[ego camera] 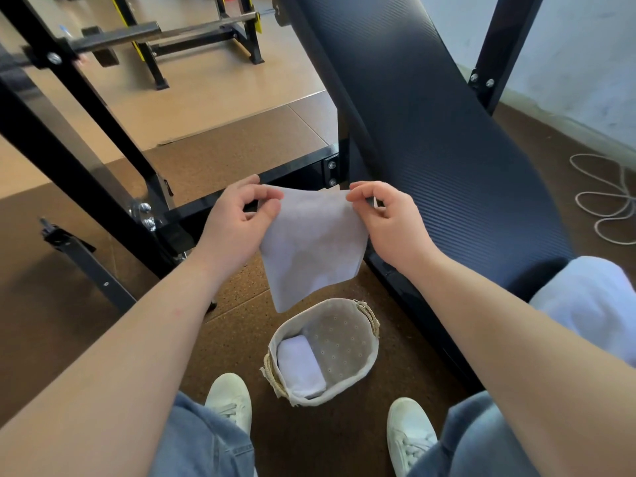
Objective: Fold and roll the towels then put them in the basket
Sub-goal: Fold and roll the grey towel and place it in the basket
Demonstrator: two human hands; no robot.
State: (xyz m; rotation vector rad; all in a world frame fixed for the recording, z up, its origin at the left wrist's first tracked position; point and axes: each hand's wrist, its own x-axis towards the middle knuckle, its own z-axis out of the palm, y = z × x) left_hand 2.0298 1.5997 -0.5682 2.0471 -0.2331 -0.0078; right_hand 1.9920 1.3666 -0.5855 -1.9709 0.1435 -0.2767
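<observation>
Cut off at right edge: white towel pile (590,304). Pinching 2 top corners of hanging towel (311,249) above basket (321,401): left hand (237,222), right hand (389,218), fingers curled.

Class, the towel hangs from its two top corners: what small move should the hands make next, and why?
Probably bring the left hand and right hand together, folding the towel in half. It hangs flat in the air, pinched at both top corners, so it is not ready to roll. The basket below already holds one rolled towel, with room beside it.
</observation>
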